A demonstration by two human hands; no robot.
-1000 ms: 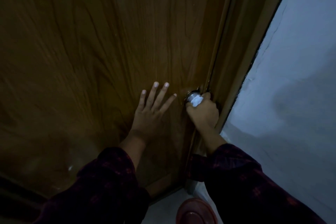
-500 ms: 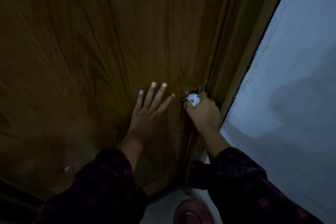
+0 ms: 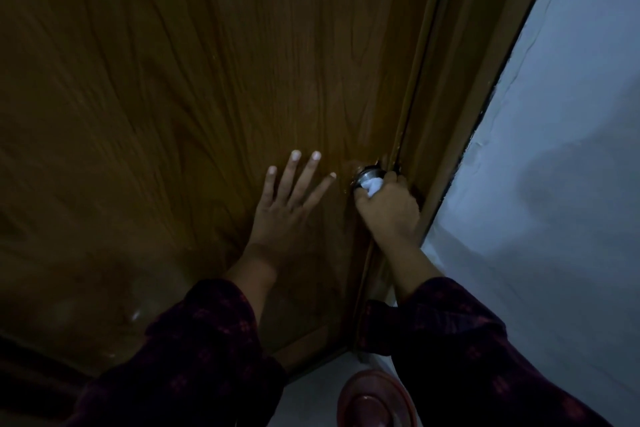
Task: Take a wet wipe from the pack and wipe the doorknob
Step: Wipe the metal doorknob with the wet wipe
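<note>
The doorknob (image 3: pixel 370 173) is a round, silvery metal one, set at the right edge of a brown wood-grain door (image 3: pixel 207 80), close against the door frame (image 3: pixel 460 80). Only its upper rim shows; the rest is covered. A crumpled white wet wipe (image 3: pixel 373 186) is pressed onto the knob's near face, bunched into a small wad.

The right hand (image 3: pixel 388 210) is closed around wipe and knob together, the thumb curling under on the left side and the fingers wrapping over the right side toward the frame, so the wipe peeks out only at the top of the grip. The wrist runs down and to the right into a dark patterned sleeve (image 3: pixel 450 340).

The left hand (image 3: pixel 280 211) lies flat on the door panel just left of the knob, fully spread, fingers splayed and pointing upward, holding nothing (its index fingertip comes near the knob but stays apart from it). Its forearm also ends in a dark patterned sleeve.

To the right of the frame stands a pale bluish wall (image 3: pixel 554 184). At the bottom edge, between the two arms, part of a round reddish object (image 3: pixel 375 402) sits on the pale floor; the light is too dim to tell what it is.
</note>
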